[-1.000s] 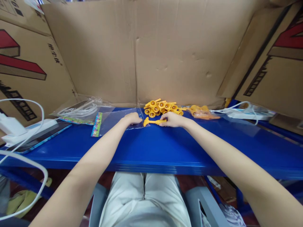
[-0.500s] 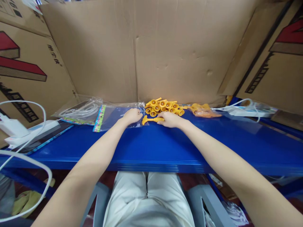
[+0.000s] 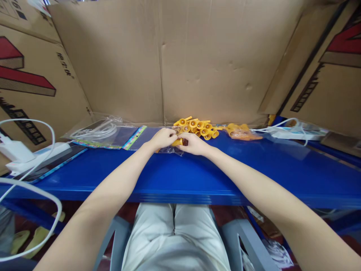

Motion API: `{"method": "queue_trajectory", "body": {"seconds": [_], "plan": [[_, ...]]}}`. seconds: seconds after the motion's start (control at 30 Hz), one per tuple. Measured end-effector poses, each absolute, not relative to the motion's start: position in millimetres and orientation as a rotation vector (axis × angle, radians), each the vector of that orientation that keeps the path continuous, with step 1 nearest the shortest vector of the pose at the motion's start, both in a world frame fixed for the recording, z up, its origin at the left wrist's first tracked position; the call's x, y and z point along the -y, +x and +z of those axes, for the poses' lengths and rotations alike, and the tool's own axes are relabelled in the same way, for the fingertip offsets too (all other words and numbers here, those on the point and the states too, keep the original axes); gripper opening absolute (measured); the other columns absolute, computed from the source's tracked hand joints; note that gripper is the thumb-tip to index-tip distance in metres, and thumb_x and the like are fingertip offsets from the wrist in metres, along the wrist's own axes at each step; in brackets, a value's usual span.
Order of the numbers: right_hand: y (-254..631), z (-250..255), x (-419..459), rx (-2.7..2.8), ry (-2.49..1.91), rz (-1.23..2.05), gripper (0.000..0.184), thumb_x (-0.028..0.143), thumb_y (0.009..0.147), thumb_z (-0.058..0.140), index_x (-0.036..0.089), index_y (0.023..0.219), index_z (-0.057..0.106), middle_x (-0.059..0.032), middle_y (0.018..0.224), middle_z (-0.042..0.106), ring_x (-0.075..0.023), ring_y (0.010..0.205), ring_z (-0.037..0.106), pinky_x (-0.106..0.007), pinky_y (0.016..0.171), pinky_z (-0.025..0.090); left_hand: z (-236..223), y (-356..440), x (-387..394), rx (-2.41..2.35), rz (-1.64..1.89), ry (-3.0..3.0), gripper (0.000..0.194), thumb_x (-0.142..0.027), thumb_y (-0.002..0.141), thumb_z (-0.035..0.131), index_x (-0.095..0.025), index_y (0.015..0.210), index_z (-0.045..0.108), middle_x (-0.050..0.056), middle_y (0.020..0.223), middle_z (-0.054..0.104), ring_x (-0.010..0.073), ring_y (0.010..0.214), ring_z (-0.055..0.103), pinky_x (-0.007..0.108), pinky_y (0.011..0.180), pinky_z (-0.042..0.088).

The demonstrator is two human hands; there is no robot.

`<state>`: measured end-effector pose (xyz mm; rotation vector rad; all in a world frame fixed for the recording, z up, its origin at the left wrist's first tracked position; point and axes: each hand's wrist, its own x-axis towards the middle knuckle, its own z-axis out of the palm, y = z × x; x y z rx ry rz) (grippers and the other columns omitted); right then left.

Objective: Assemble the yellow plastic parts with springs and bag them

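Note:
My left hand [image 3: 164, 137] is closed on the mouth end of a clear plastic bag [image 3: 145, 139], which has a colourful printed strip at its far left end. My right hand [image 3: 193, 143] grips a yellow plastic toy [image 3: 177, 142] by its right end. The toy's left part lies at the bag's mouth, with the two hands almost touching; fingers and crumpled film hide much of it. Just behind the right hand is a pile of similar yellow toys [image 3: 200, 126], several with flared, cup-like ends facing me.
To the right of the pile lies a bag of orange-yellow pieces [image 3: 239, 131]. Another clear bag [image 3: 98, 133], a white cable, a phone [image 3: 53, 163] and a power strip [image 3: 36, 156] lie at the left. Cardboard [image 3: 211, 67] walls the back of the blue table [image 3: 180, 177].
My right hand has moved left with the yellow toy, bringing its hammer-like head to the bag's mouth. The bag has shifted right and its film has bunched around the toy.

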<state>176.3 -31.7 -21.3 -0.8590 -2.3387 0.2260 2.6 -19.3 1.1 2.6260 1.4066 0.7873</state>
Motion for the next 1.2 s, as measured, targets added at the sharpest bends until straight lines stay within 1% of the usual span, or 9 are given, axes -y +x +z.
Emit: {"method": "queue_trajectory", "body": {"seconds": [0.17,0.33,0.5,0.63,0.73,0.87,0.97,1.1,1.2], "plan": [[173,-25,30,2.261,-0.945,0.3,0.022,0.016,0.074,0.06,0.009,0.094,0.067,-0.0035,0.076,0.065,-0.0136,0.065,0.055,-0.026,0.064,0.043,2,7,25,-1.311,0.894,2.663,0.023,-0.023,0.079,0.039,-0.016,0.063,0.054,-0.001,0.062,0.055,0.0111,0.058,0.044,0.024,0.056,0.03],[170,-30,28,2.379,-0.872,0.399,0.03,0.015,0.073,0.066,0.011,0.102,0.067,-0.0079,0.096,0.07,-0.0186,0.083,0.063,-0.029,0.075,0.048,3,7,27,-1.339,0.808,2.72,0.034,-0.036,0.088,0.038,-0.016,0.08,0.063,0.003,0.073,0.065,0.0141,0.064,0.053,0.025,0.06,0.036],[171,-26,34,2.428,-0.995,0.448,0.032,0.022,0.077,0.068,0.011,0.107,0.068,-0.009,0.098,0.071,-0.0193,0.083,0.066,-0.03,0.077,0.05,6,-5,20,-1.923,0.584,2.592,0.037,-0.039,0.09,0.036,-0.018,0.1,0.065,0.01,0.1,0.071,0.0227,0.092,0.064,0.029,0.076,0.044],[171,-24,37,2.409,-1.055,0.42,0.042,0.024,0.075,0.071,0.012,0.116,0.066,-0.0109,0.104,0.071,-0.022,0.092,0.066,-0.032,0.083,0.05,6,-31,8,-2.358,0.21,2.26,0.048,-0.04,0.085,0.045,-0.012,0.123,0.055,0.021,0.125,0.061,0.0319,0.113,0.058,0.036,0.088,0.046],[171,-24,37,2.404,-1.089,0.413,0.052,0.027,0.076,0.071,0.01,0.124,0.062,-0.0135,0.105,0.07,-0.0248,0.098,0.066,-0.035,0.086,0.05,5,-52,-1,-2.514,0.122,2.022,0.056,-0.041,0.083,0.048,-0.012,0.131,0.05,0.024,0.134,0.053,0.0362,0.122,0.052,0.042,0.093,0.044],[172,-23,39,2.408,-1.088,0.415,0.055,0.029,0.076,0.07,0.011,0.127,0.06,-0.0126,0.104,0.071,-0.0252,0.1,0.065,-0.036,0.088,0.049,5,-68,-10,-2.595,0.214,1.858,0.058,-0.042,0.077,0.054,-0.012,0.127,0.053,0.026,0.129,0.057,0.0386,0.118,0.054,0.047,0.089,0.044],[172,-22,39,2.414,-1.099,0.436,0.057,0.028,0.075,0.071,0.009,0.127,0.06,-0.013,0.102,0.071,-0.0238,0.095,0.066,-0.034,0.085,0.05,6,-71,-13,-2.547,0.307,1.886,0.054,-0.04,0.073,0.059,-0.014,0.12,0.058,0.023,0.123,0.062,0.0374,0.112,0.058,0.044,0.085,0.046],[172,-21,40,2.393,-1.073,0.417,0.047,0.024,0.077,0.067,0.007,0.122,0.063,-0.0105,0.094,0.072,-0.0209,0.084,0.066,-0.033,0.078,0.051,7,-72,-16,-2.347,0.449,2.034,0.028,-0.029,0.07,0.061,-0.019,0.095,0.068,0.015,0.105,0.071,0.0306,0.1,0.064,0.033,0.078,0.048],[171,-20,38,2.328,-1.041,0.347,0.046,0.023,0.077,0.066,0.009,0.122,0.064,-0.0105,0.096,0.072,-0.0211,0.084,0.066,-0.035,0.08,0.051,10,-73,-17,-2.273,0.633,1.992,0.016,-0.024,0.068,0.061,-0.017,0.078,0.071,0.013,0.088,0.073,0.0278,0.09,0.066,0.03,0.073,0.049]]}}
